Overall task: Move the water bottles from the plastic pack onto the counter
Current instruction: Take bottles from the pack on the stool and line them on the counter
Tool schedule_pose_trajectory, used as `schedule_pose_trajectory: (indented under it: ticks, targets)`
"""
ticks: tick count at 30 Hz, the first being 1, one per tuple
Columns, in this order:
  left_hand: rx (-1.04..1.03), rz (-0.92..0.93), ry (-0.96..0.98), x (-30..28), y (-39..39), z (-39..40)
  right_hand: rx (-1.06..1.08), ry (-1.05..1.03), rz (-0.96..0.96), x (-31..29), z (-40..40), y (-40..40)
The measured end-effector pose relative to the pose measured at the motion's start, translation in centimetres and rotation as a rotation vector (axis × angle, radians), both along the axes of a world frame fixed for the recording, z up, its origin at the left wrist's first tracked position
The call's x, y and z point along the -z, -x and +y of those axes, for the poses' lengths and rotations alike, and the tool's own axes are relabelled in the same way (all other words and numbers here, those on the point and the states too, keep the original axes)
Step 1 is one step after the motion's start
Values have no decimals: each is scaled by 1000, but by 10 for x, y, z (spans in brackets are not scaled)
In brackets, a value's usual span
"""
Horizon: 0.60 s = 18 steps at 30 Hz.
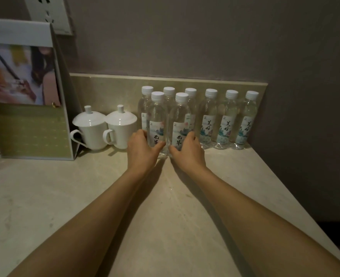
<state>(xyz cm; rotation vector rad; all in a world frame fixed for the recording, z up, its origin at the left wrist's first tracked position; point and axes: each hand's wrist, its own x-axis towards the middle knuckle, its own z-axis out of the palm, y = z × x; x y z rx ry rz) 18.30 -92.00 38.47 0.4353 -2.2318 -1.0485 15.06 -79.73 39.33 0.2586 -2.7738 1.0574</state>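
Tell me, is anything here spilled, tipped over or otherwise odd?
Nothing stands out. All eight water bottles stand upright and capped on the counter. Each hand, left hand and right hand, wraps a front bottle. Both lidded cups sit upright.

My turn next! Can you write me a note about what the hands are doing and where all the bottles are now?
Left hand: wrapped on the front left bottle.
Right hand: wrapped on the front right bottle.
Both bottles stand on the counter, in front of a back row of six bottles along the wall.
Two lidded cups sit just left.
Done: eight bottles are upright on the counter.
Left: no plastic pack is in view, so check whether more bottles remain.
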Motion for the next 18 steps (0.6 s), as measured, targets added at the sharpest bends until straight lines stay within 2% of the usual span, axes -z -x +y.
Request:
schedule_pose_trajectory:
  ticks: [18]
  targets:
    - [39,1,2,-3,-5,-2,28,24,-3,0,-3,-4]
